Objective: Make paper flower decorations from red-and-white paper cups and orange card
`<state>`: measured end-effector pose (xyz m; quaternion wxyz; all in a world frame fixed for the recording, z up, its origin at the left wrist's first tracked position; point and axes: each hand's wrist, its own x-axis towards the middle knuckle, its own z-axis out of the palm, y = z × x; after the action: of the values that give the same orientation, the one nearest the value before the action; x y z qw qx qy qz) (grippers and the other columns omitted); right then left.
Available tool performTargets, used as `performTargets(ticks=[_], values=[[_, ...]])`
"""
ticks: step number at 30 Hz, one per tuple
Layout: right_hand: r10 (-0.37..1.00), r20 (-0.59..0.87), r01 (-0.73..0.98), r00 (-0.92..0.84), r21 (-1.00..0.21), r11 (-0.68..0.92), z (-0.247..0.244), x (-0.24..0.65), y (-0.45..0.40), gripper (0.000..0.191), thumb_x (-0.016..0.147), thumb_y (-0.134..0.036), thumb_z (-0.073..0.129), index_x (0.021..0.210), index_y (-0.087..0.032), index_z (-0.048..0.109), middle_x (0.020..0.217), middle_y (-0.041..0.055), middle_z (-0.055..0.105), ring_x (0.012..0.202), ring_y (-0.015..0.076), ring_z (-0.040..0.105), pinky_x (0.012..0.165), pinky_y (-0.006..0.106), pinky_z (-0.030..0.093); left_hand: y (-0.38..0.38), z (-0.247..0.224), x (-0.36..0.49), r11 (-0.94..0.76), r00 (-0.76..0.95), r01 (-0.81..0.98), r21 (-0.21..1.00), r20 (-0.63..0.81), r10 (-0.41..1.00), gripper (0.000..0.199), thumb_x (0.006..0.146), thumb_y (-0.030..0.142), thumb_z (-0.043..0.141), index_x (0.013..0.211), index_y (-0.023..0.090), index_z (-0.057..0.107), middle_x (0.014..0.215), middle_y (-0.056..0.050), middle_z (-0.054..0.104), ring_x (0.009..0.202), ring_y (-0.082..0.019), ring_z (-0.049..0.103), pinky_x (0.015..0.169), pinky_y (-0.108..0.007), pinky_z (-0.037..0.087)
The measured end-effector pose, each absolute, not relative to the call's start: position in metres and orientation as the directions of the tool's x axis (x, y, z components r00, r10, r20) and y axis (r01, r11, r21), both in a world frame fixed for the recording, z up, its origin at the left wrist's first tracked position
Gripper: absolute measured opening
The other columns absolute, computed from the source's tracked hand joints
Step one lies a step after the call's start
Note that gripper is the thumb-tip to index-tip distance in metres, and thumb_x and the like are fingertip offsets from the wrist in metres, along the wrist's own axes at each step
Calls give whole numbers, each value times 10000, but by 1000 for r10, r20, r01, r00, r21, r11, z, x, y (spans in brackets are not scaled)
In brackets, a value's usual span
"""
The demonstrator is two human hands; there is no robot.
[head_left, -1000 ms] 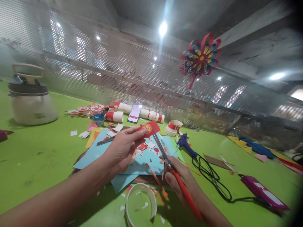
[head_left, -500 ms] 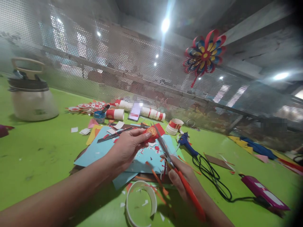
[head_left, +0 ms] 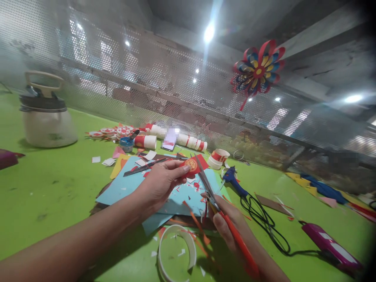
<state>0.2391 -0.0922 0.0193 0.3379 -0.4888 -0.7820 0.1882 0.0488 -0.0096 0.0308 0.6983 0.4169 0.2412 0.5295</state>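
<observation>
Between the thumb and fingers of my left hand (head_left: 160, 182) is a red paper piece (head_left: 201, 164) with a round gold print. My right hand (head_left: 227, 219) is wrapped round the orange-red handles of a pair of scissors (head_left: 210, 188). The scissor blades point up and away, across the red paper. Beneath both hands lie light blue paper sheets (head_left: 117, 192), strewn with small red and white scraps. A cut white paper-cup ring (head_left: 192, 250) rests on the table nearer me, beside thin orange strips (head_left: 196, 223).
A blue glue gun (head_left: 233, 183) with a coiled black cord lies right, by a purple power strip (head_left: 329, 243). Behind stand paper cups (head_left: 147, 141), a phone (head_left: 169, 140) and a blue-lidded jar (head_left: 127, 144). A large jug (head_left: 48, 121) stands left on the green table (head_left: 44, 211).
The whole view has shifted slightly, so things sit a little further right. Both hands keep their grips, and the scissor blades still lie by the red paper.
</observation>
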Motion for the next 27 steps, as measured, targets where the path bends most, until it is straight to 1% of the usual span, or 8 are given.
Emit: performTargets(ticks=[4,11,14,20,24,27], values=[[896,339,653,-286,-615,441,22,238,-95,479,920,-515,369,1207,-173,544,807,57,557,743,199,539,701,299,451,-10,32,49,117,331,-534,837,80,940,141,703,203,734,814,117,725,888,-123,717,779,-168,627,741,-289,446],[889,363,630,-279,-630,455,17,240,-92,466,917,-510,384,1177,-171,572,830,71,613,743,206,561,692,308,468,-9,29,49,87,336,-552,829,126,933,143,703,215,735,818,130,728,953,-124,711,803,-175,630,754,-301,458],[895,347,639,-280,-628,444,17,241,-90,471,914,-509,391,1189,-169,566,850,79,611,789,222,571,718,317,474,-10,29,48,96,336,-543,834,111,935,154,703,221,735,829,133,731,954,-130,714,796,-177,635,748,-302,460],[895,329,660,-300,-607,444,16,244,-88,498,909,-516,395,1230,-164,543,920,93,619,864,235,587,759,317,467,-11,31,49,90,307,-530,843,92,947,119,698,208,732,786,129,732,883,-114,722,749,-162,627,720,-289,452],[893,382,638,-238,-632,440,9,244,-87,512,886,-563,409,1193,-190,579,951,101,640,902,253,595,726,307,469,-10,30,49,89,319,-530,843,101,942,130,713,214,721,809,125,729,928,-124,716,773,-166,628,748,-297,453],[888,415,642,-197,-630,437,4,243,-86,542,870,-598,403,1169,-191,599,886,88,643,848,246,601,681,301,466,-9,28,49,93,322,-530,843,99,942,140,723,220,716,823,123,725,949,-128,709,795,-169,625,763,-296,451]])
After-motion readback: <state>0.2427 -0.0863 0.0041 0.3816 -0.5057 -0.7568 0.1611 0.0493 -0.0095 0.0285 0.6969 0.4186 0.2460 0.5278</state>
